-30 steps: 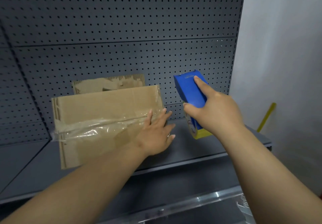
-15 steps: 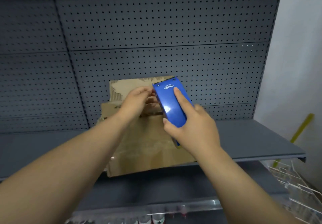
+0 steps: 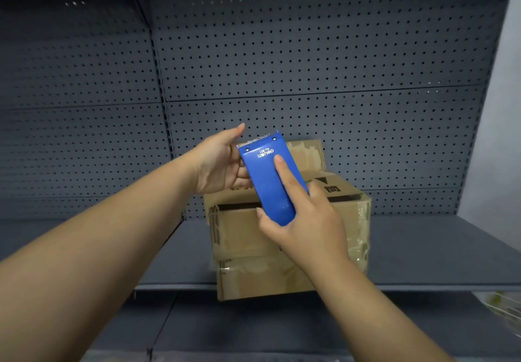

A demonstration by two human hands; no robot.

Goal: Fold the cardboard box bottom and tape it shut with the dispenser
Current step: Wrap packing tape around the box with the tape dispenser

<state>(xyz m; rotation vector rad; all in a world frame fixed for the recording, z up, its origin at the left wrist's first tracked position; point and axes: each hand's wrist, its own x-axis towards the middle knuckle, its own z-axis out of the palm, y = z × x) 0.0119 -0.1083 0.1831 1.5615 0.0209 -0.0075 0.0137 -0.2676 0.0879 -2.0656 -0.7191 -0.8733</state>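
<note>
On the left we see our left hand (image 3: pixel 218 164), raised over the box with the palm turned to the right. Its fingers are half curled at the left edge of the blue tape dispenser (image 3: pixel 269 179), near the toothed cutter at the far end. We cannot tell if they pinch the tape end or only touch the tool's side, because the dispenser hides the fingertips.

In the middle, the dispenser is held above the cardboard box (image 3: pixel 284 237), tilted, with the cutter pointing away from us. We judge it to be hard, smooth plastic, light but a little slippery, and the blade is sharp, so fingers should stay on the flat back and the sides, not on the teeth.

The box stands on the grey metal shelf (image 3: pixel 423 251), in front of the pegboard wall (image 3: pixel 310 51). Its front face carries wrinkled clear tape, and a dark gap shows at its top front edge. Empty cardboard is light and bends easily, so we think it needs a steadying palm on a flap.

On the right, our right hand (image 3: pixel 306 220) is closed around the dispenser's near end, index finger stretched along the back.
</note>
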